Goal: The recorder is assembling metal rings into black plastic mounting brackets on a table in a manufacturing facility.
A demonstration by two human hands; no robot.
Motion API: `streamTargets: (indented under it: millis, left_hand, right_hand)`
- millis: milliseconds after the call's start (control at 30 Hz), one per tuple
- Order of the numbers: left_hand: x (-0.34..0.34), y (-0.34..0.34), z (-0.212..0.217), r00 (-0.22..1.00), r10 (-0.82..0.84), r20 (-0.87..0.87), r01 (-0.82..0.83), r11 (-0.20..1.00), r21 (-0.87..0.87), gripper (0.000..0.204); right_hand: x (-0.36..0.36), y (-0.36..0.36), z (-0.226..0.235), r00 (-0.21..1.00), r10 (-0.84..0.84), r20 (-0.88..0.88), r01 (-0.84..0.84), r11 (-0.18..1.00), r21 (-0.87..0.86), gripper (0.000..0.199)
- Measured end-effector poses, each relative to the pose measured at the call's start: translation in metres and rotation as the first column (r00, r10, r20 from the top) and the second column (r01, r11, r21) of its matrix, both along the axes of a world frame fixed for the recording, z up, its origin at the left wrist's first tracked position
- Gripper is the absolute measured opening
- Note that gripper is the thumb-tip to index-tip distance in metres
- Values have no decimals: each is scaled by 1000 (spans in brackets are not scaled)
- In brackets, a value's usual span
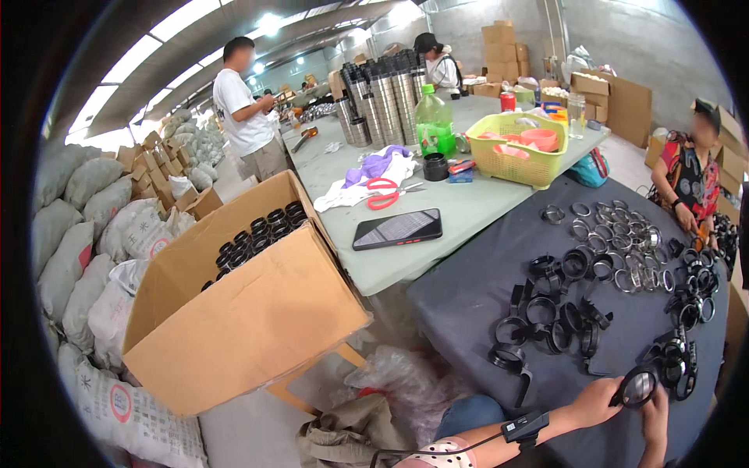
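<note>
Grey walls (671, 62) stand beyond a dark table (468, 300) bearing rings (577, 251).

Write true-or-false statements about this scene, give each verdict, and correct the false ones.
1. The left hand holds a round black-rimmed piece. True.
2. The scissors lie in the basket. False: the scissors lie on the green table.
3. The phone lies flat on the green table. True.
4. The cardboard box is shut. False: the cardboard box is open, with black parts inside.
5. The green bottle stands upright. True.
</note>
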State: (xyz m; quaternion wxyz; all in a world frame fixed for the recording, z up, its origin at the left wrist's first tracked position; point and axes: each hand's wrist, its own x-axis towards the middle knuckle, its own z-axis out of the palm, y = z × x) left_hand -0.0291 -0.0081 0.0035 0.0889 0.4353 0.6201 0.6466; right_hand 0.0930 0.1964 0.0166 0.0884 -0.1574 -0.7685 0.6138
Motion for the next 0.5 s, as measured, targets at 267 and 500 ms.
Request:
streamTargets:
  millis: [267,500]
  left_hand:
    - [26,6,-21,975,-79,-209,43,984,-170,40]
    - [28,6,-32,920,-158,-358,42,949,-311,48]
  right_hand:
    - [109,-46,1,972,57,226,105,761,-640,38]
    - [105,-46,15,872,-134,471,334,865,-373,24]
